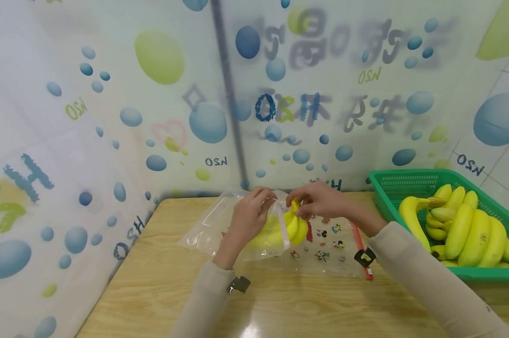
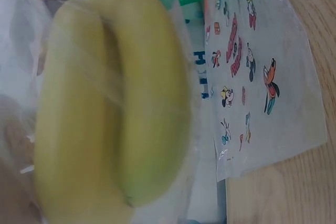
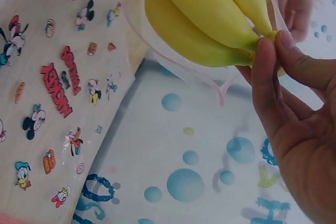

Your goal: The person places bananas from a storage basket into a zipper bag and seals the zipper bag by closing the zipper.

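A small bunch of yellow bananas (image 1: 297, 229) sits partly inside a clear zip bag (image 1: 207, 224), its stem end at the bag's pale pink-edged mouth. My left hand (image 1: 251, 213) pinches the rim of that bag. With thumb and fingers my right hand (image 3: 294, 90) pinches the stem of the bunch. In the left wrist view, bananas (image 2: 152, 93) show through the plastic, close to the camera. A second clear bag (image 1: 331, 267), printed with small cartoon figures and edged in red, lies flat on the table under the right forearm.
A green plastic basket (image 1: 482, 273) stands at the table's right side, with several bananas (image 1: 482, 234) in it. The wooden table (image 1: 153, 291) runs back to a wall curtain (image 1: 186, 84) printed with blue and green ovals.
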`<state>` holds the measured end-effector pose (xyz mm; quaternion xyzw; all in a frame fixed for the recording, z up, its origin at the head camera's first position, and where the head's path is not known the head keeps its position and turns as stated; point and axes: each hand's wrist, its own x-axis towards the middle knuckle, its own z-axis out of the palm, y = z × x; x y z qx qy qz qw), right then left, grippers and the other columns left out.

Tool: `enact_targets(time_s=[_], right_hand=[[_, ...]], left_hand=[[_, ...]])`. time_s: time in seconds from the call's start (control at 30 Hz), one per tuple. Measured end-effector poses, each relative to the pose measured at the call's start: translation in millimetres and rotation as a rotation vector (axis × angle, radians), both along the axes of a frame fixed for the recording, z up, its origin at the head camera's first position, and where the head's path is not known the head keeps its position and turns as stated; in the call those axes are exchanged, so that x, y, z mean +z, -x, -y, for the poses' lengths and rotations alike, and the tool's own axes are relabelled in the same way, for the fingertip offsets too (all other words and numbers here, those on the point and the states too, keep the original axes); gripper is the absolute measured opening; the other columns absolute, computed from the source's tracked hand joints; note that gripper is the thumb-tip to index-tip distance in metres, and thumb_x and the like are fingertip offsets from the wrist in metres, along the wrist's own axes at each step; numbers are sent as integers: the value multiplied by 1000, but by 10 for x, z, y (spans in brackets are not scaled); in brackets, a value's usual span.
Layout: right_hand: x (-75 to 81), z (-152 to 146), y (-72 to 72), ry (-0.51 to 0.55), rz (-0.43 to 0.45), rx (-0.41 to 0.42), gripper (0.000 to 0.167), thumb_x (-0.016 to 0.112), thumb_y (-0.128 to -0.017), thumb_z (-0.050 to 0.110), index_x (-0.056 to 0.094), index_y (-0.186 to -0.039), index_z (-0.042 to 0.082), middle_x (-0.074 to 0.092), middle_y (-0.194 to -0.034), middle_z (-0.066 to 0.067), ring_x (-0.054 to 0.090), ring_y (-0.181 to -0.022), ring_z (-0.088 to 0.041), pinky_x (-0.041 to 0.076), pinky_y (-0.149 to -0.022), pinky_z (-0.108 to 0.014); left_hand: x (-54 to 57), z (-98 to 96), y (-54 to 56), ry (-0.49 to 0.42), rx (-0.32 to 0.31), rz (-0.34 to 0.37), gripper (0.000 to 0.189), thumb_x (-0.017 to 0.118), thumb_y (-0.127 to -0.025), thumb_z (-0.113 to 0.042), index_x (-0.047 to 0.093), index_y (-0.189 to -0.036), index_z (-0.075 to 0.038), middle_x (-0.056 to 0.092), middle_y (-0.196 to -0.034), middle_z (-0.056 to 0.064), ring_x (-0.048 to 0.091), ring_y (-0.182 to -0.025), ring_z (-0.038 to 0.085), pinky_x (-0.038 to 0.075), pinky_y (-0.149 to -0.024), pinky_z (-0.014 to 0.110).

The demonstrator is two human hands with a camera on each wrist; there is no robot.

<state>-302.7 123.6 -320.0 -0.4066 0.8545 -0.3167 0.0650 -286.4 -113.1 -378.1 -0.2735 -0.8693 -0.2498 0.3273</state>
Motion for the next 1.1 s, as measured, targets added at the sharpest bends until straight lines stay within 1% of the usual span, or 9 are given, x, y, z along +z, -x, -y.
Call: enact_targets(time_s=[0.1,0.17,0.3,0.53,0.73,0.87,0.93,1.0,1.1], right_hand=[[20,-21,-6,29,21,-20,19,69,-95,2,72,-112,9,72,-90,-6,70,-66,-15,63,-67,-37],[4,-9,-13,40,27,-16,18,69,-96,2,72,-113,8,72,-88,-6,70,-66,-15,63,-67,-35],[-82,53,-35,59,34,7,18,68,-97,3,72,-115,5,74,-87,-6,72,-67,-16,63,-66,-33],[-240,156,-68,98,27,-29,25,72,-95,4,73,-120,5,78,-91,-7,74,-69,-11,61,-63,-25],[-338,179,-82,164,59,-39,24,68,-96,1,74,-118,8,77,-87,-7,75,-67,-19,62,-63,-34],[-429,197,-74,231,69,-17,20,67,-97,1,77,-114,7,77,-81,-9,73,-62,-21,61,-58,-32],[-487,219,-67,245,36,6,15,68,-97,3,78,-107,8,75,-73,-9,70,-55,-20,59,-52,-31],[-541,252,-60,245,-30,21,11,69,-96,2,78,-97,8,71,-64,-7,64,-47,-12,54,-46,-27],[-591,295,-53,229,-121,31,15,69,-91,-3,78,-89,8,68,-59,-4,52,-39,-1,46,-40,-23]], left_hand=[[0,-15,5,-32,-2,-7,8,65,-102,-14,72,-105,-12,73,-112,4,71,-95,21,59,-79,33],[-3,-30,6,-56,-1,-20,8,65,-102,-14,72,-104,-12,73,-113,4,71,-95,21,59,-77,34],[-28,-77,13,-87,5,-53,7,65,-102,-13,72,-103,-13,73,-114,3,72,-94,21,59,-75,34],[-83,-165,1,-124,-7,-80,7,64,-102,-12,71,-101,-13,73,-114,2,71,-91,19,58,-71,32],[-75,-196,-26,-182,-24,-76,10,62,-103,-15,71,-102,-12,73,-115,2,68,-85,17,56,-68,30],[-50,-200,-45,-231,-43,-74,11,61,-104,-14,71,-102,-11,73,-116,4,69,-84,18,56,-68,30],[-41,-203,-52,-245,-53,-72,11,60,-104,-14,71,-102,-11,73,-116,4,69,-85,18,56,-68,29],[-36,-210,-61,-255,-59,-70,12,59,-105,-15,71,-101,-11,73,-116,4,69,-83,18,55,-67,28],[-33,-226,-75,-279,-75,-70,13,59,-105,-14,71,-101,-11,73,-116,5,68,-84,18,54,-65,26]])
